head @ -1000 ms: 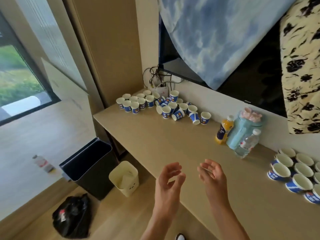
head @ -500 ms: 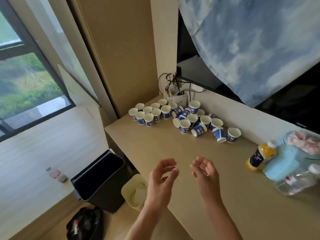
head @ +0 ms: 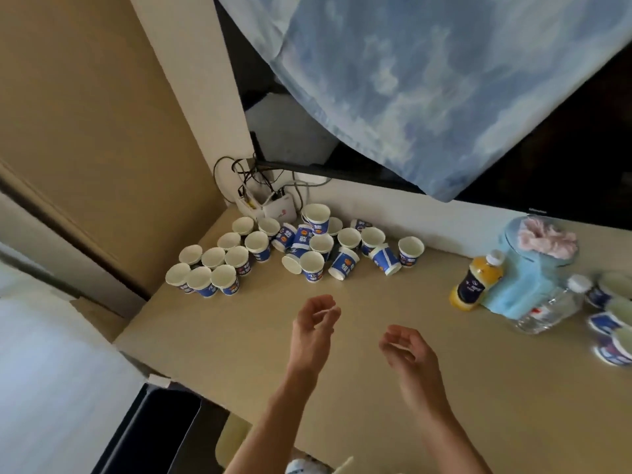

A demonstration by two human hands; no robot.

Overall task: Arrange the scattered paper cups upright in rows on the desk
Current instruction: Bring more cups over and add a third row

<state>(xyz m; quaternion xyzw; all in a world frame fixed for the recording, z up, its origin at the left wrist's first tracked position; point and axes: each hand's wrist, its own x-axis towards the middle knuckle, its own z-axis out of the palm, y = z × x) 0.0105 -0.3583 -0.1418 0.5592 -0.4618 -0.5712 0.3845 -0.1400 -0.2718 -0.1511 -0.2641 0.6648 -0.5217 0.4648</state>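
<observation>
Presently nothing is held; the left hand (head: 316,323) and right hand (head: 405,347) are poised empty, fingers loosely curled, over the desk (head: 239,336); tipped paper cups (head: 343,265) are heaped beside upright rows (head: 224,265) at its far corner; one must be reached and righted next.

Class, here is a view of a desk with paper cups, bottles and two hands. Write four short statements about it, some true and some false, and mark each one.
1. Both hands are empty. True: the left hand and the right hand hold nothing.
2. Every paper cup stands upright. False: this tipped cup lies on its side, and so do others near it.
3. An orange juice bottle stands beside a light blue container. True.
4. The clear water bottle sits left of the orange juice bottle. False: it is to the right, past the container.
</observation>
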